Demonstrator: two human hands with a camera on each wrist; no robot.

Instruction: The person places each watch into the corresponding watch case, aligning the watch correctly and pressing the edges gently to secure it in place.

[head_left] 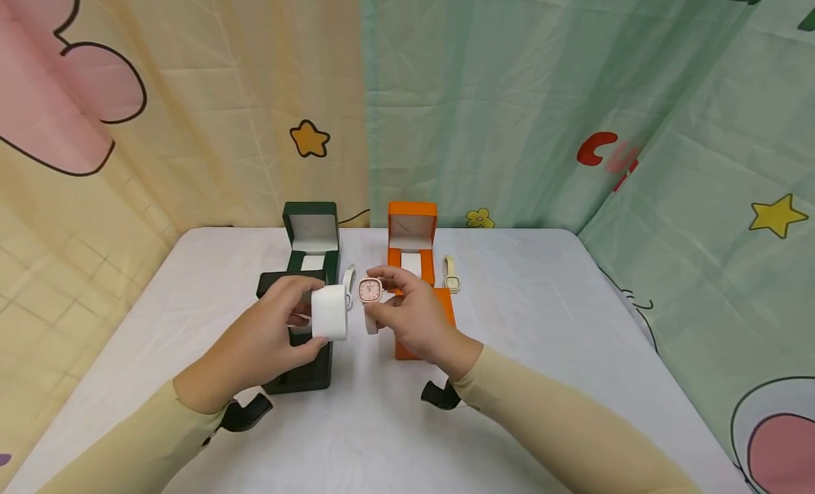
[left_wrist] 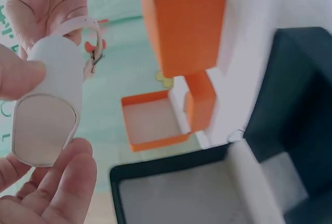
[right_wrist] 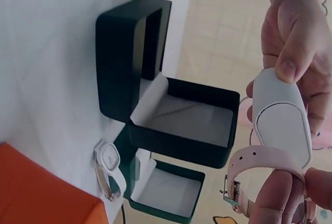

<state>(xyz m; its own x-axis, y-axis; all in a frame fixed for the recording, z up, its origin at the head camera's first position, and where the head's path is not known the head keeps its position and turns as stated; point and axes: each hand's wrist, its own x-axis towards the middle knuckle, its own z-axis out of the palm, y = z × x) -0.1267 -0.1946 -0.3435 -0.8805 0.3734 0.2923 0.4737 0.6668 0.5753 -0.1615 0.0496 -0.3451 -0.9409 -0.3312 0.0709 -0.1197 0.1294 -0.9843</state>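
Observation:
My left hand [head_left: 257,335] holds a white watch pillow [head_left: 329,313] between thumb and fingers, above the open black watch box [head_left: 299,377]. Close to its right, my right hand [head_left: 420,317] pinches a wristwatch with a pink square face [head_left: 370,290] and a pale pink strap [right_wrist: 259,157]. In the right wrist view the strap is buckled into a loop, overlapping the lower end of the pillow [right_wrist: 282,123]. The black box's slot shows hollow in that view. Part of the box is hidden behind my left hand in the head view.
Behind stand an open green watch box [head_left: 312,214] and an open orange one [head_left: 412,214], each with a white pillow. Another orange box [head_left: 446,306] sits partly behind my right hand. A white watch [right_wrist: 109,159] and a gold-toned watch [head_left: 451,278] lie on the white-covered table [head_left: 522,338].

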